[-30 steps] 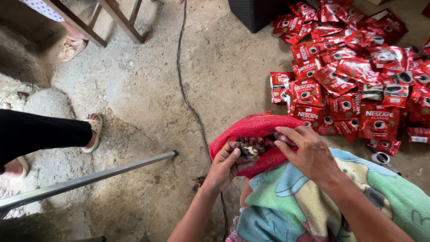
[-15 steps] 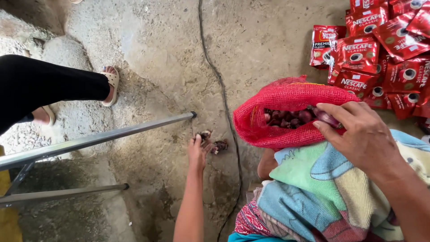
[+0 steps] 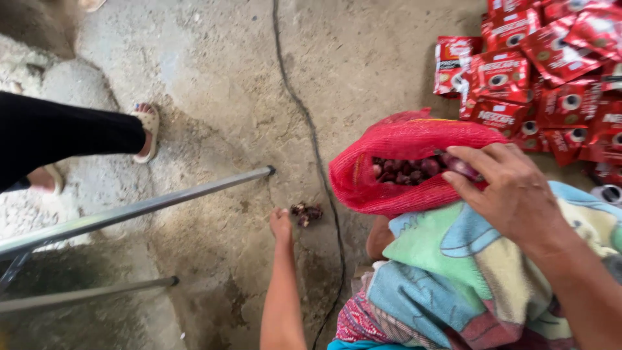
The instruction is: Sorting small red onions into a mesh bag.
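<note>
- Dozens of red sachets point(image 3: 551, 71) lie heaped on the concrete floor point(image 3: 227, 78) at the upper right, the biggest mass in view and closer to the frame's centre than a second ago, since your head has swung that way.
- Your lap cloth point(image 3: 466, 279), patterned in blue, green and yellow, fills the lower right, and the red mesh bag point(image 3: 402, 162) rests on its upper edge with its mouth gaping toward you.
- Your right hand point(image 3: 512, 194) grips the bag's rim, thumb and fingers pinched shut on the mesh; it held the same spot a second ago.
- Your left hand point(image 3: 280, 223) has left the bag and now reaches down to the floor, fingers loose and holding nothing.
- Another person's leg in black, with a sandalled foot point(image 3: 148, 129), stands at the left beyond two grey metal bars point(image 3: 149, 207).
- Dark reddish bulbs point(image 3: 414, 170) sit inside the bag.
- Smallest is the clump of dark scraps point(image 3: 306, 212) just beside your left fingertips, newly on the floor; I judge you have just dropped it there.
</note>
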